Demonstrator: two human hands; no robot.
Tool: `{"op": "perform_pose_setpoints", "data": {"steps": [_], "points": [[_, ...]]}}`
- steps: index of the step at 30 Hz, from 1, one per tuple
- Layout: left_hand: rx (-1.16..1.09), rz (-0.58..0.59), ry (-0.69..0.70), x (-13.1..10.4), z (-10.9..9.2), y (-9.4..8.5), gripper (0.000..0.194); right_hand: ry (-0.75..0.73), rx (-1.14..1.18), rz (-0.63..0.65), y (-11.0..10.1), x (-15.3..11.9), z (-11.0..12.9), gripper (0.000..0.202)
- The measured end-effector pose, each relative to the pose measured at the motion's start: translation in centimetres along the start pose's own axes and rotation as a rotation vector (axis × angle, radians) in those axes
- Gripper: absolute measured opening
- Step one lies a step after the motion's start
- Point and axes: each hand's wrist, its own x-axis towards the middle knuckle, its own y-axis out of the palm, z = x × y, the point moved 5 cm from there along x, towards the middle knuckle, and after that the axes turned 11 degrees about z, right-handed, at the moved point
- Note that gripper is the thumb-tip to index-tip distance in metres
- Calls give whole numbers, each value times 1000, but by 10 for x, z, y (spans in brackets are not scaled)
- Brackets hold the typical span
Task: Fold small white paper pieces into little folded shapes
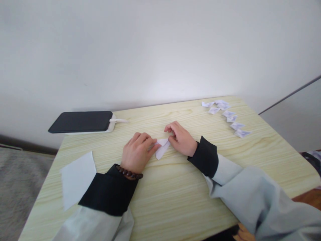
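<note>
A small folded piece of white paper (162, 151) lies at the middle of the table between my two hands. My left hand (138, 150) has its thumb and fingers closed on the paper's left end; a dark beaded bracelet circles that wrist. On the other side, my right hand (181, 138) touches the paper's right corner with the thumb, its index finger curled above. Several small folded white paper pieces (237, 126) sit in a bent row at the back right. A sheet of white paper (78, 180) rests to the left of my left forearm.
A black phone (81, 121) lies on a white block at the table's back left, with a white cable (120, 120) at its right end. The pale wood-grain table (175, 201) meets a white wall behind. Grey fabric shows beyond the left edge.
</note>
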Motion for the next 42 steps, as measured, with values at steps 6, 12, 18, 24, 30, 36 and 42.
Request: {"op": "perform_pose_setpoints", "data": {"steps": [6, 12, 18, 24, 30, 36, 42], "points": [[-263, 85, -169, 4, 16, 7, 18, -69, -109, 22, 1, -2, 9, 16], [-413, 113, -175, 6, 18, 6, 18, -200, -82, 52, 0, -1, 13, 15], [-444, 137, -47, 6, 12, 5, 19, -219, -68, 51, -1, -2, 16, 14], [-476, 117, -84, 6, 11, 2, 17, -248, -97, 84, 1, -2, 18, 13], [-552, 131, -71, 8, 8, 3, 16, -245, -44, 94, -1, -2, 18, 11], [-578, 138, -69, 8, 7, 4, 17, -249, -84, 117, 1, -1, 18, 13], [-623, 151, -105, 8, 10, 3, 19, -330, -8, 203, -1, 0, 9, 20]]}}
